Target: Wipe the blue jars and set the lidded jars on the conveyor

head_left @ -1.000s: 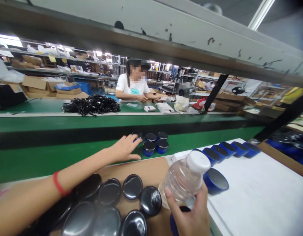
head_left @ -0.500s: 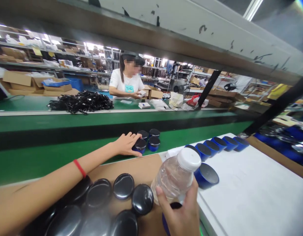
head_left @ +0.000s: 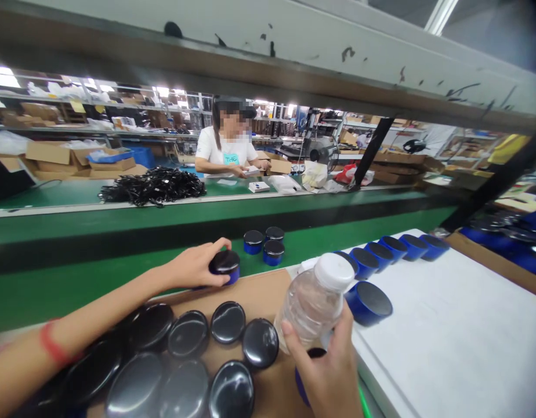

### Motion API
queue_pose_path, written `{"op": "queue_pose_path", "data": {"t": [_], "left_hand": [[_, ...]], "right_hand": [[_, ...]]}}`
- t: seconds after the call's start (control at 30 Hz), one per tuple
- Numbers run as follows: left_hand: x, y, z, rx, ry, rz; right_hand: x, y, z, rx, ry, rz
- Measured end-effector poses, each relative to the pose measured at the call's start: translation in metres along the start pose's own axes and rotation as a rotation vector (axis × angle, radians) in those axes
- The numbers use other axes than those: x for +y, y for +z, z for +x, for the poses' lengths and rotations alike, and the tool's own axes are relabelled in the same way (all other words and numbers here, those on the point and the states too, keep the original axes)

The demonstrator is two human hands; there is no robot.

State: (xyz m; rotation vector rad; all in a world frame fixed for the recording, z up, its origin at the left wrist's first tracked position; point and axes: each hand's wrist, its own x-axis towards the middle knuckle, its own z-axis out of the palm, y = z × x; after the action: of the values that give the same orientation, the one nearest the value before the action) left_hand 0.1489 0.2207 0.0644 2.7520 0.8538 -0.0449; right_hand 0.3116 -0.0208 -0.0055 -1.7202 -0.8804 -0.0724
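My left hand (head_left: 202, 264) grips a blue jar with a black lid (head_left: 227, 267) at the green surface's near edge. Three similar jars (head_left: 274, 253) stand just beyond it to the right. In my right hand (head_left: 326, 360) is a clear plastic bottle with a white cap (head_left: 314, 302), held upright and slightly tilted. Under that hand a blue jar (head_left: 301, 386) is partly hidden. Several black-lidded jars (head_left: 231, 389) stand close together on brown cardboard (head_left: 261, 290) below my left forearm.
Several blue jars (head_left: 367, 264) line the white board (head_left: 446, 325) at right, with one nearer jar (head_left: 369, 303). A heap of black cables (head_left: 152, 186) lies across the green belt (head_left: 76, 255). A person (head_left: 228, 151) works opposite. A shelf beam (head_left: 250, 64) crosses overhead.
My left hand has moved left and slightly down with one jar, away from the other three. My right hand still holds the bottle. The whole view has shifted slightly.
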Motion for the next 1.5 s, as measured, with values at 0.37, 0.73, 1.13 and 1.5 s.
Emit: {"op": "queue_pose_path", "data": {"t": [0.37, 0.73, 1.13, 1.5], "left_hand": [[0.015, -0.012, 0.067, 0.084, 0.112, -0.013], [0.039, 0.039, 0.122, 0.162, 0.126, 0.223], [0.057, 0.019, 0.076, 0.139, 0.077, 0.035], [0.071, 0.003, 0.099, 0.141, 0.056, 0.032]], "right_hand": [[-0.006, 0.004, -0.003, 0.023, 0.004, 0.038], [-0.006, 0.003, -0.002, 0.025, 0.017, 0.038], [-0.001, 0.003, -0.001, 0.002, 0.025, 0.035], [-0.006, 0.003, -0.002, 0.006, 0.06, 0.061]]}}
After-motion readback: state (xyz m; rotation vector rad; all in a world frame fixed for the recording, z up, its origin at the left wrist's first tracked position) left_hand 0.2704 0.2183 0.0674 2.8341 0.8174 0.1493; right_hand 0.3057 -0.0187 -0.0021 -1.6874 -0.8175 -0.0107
